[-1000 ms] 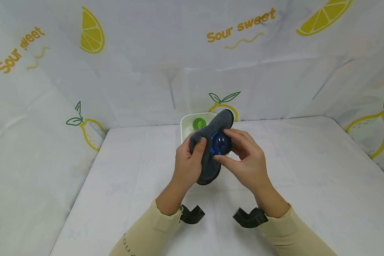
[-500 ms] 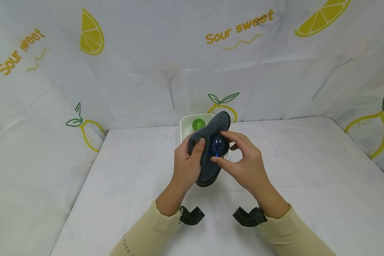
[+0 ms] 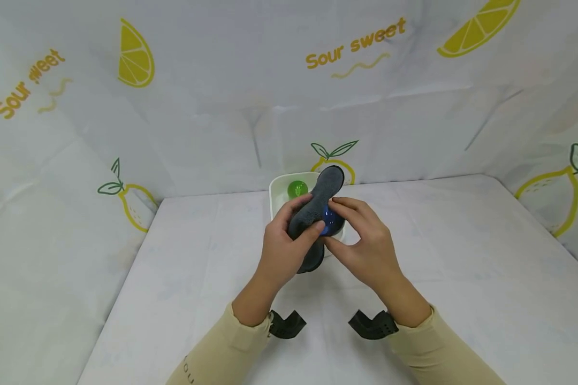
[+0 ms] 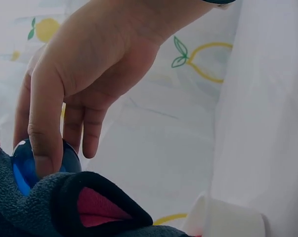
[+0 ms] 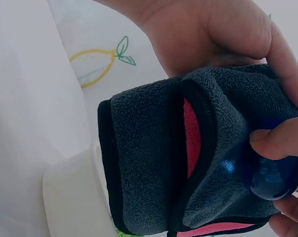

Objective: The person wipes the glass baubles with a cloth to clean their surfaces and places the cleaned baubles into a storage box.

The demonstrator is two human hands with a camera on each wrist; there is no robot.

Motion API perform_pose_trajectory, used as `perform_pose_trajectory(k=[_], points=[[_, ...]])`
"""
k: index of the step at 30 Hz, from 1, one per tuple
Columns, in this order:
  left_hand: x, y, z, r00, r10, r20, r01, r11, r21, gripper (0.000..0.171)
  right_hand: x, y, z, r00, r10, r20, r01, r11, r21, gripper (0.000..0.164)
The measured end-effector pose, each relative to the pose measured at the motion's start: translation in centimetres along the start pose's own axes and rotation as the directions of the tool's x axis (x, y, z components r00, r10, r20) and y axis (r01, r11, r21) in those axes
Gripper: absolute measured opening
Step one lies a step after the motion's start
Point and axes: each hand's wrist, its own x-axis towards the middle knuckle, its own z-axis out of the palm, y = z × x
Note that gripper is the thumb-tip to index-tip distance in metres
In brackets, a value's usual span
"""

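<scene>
My left hand (image 3: 285, 238) grips a folded grey cloth (image 3: 318, 203) with black edging, wrapped against one side of a shiny blue ball (image 3: 333, 220). From the other side my right hand (image 3: 366, 235) pinches the ball between thumb and fingers. In the left wrist view the right thumb lies across the blue ball (image 4: 27, 170), above the bunched cloth (image 4: 37, 200). Pink lining shows inside the folds of the cloth (image 5: 144, 158) in the right wrist view. Behind the hands, a green ball (image 3: 297, 189) sits in a white container (image 3: 275, 200), whose near part is hidden.
A white cloth covers the table (image 3: 202, 256). At its back rises a white backdrop (image 3: 212, 144) printed with lemons and words. Each wrist wears a black camera mount, seen low between the forearms.
The left thumb and fingers have shifted right over the cloth, folding it further around the blue ball. Less of the ball shows now. The right hand keeps its pinch.
</scene>
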Motion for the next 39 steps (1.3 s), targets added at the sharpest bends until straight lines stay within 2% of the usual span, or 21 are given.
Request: perform_pose_trajectory(k=[2, 8, 11, 15, 19, 23, 26, 30, 32, 35, 37, 39], points=[[0.0, 0.1, -0.1, 1.000, -0.010, 0.016, 0.010, 1.000, 0.013, 0.048, 0.0, 0.0, 0.0, 1.000, -0.005, -0.011, 0.005, 1.000, -0.007, 0.056], [0.2, 0.3, -0.6, 1.000, 0.011, 0.029, -0.015, 0.993, 0.113, 0.039, 0.1, 0.2, -0.1, 0.999, -0.022, -0.042, 0.021, 0.999, -0.027, 0.060], [0.3, 0.4, -0.8, 0.999, -0.011, 0.050, 0.004, 0.991, 0.130, 0.038, 0.2, 0.3, -0.2, 0.997, -0.031, -0.070, 0.029, 0.999, -0.034, 0.063], [0.3, 0.5, -1.0, 0.995, -0.045, 0.086, 0.036, 0.994, 0.101, 0.041, 0.3, 0.3, -0.5, 0.993, -0.018, -0.115, 0.016, 1.000, -0.017, 0.064], [0.4, 0.5, -1.1, 0.994, -0.050, 0.096, 0.047, 0.998, 0.035, 0.043, 0.4, 0.1, -0.7, 0.988, 0.061, -0.144, -0.049, 0.996, 0.080, 0.064], [0.4, 0.6, -1.0, 0.994, -0.078, 0.077, 0.080, 0.996, -0.034, 0.041, 0.4, -0.1, -0.8, 0.980, 0.167, -0.109, -0.141, 0.966, 0.217, 0.063], [0.4, 0.5, -0.9, 0.994, -0.095, 0.054, 0.099, 0.992, -0.082, 0.039, 0.2, -0.2, -0.7, 0.968, 0.247, -0.044, -0.227, 0.937, 0.266, 0.062], [0.5, 0.4, -0.9, 0.995, -0.096, 0.033, 0.099, 0.990, -0.105, 0.037, 0.1, -0.4, -0.7, 0.940, 0.339, 0.042, -0.335, 0.890, 0.310, 0.065], [0.5, 0.3, -0.9, 0.995, -0.097, 0.026, 0.100, 0.990, -0.102, 0.037, 0.1, -0.5, -0.8, 0.934, 0.350, 0.071, -0.354, 0.875, 0.331, 0.066], [0.5, 0.4, -0.9, 0.995, -0.100, 0.021, 0.102, 0.990, -0.100, 0.036, 0.2, -0.4, -0.9, 0.937, 0.335, 0.097, -0.347, 0.865, 0.362, 0.066], [0.4, 0.4, -0.9, 0.994, -0.104, 0.020, 0.106, 0.989, -0.101, 0.035, 0.2, -0.3, -1.0, 0.936, 0.333, 0.113, -0.350, 0.847, 0.399, 0.065], [0.4, 0.5, -0.9, 0.994, -0.108, 0.023, 0.110, 0.988, -0.105, 0.034, 0.3, -0.3, -1.1, 0.927, 0.353, 0.129, -0.373, 0.816, 0.442, 0.064]])
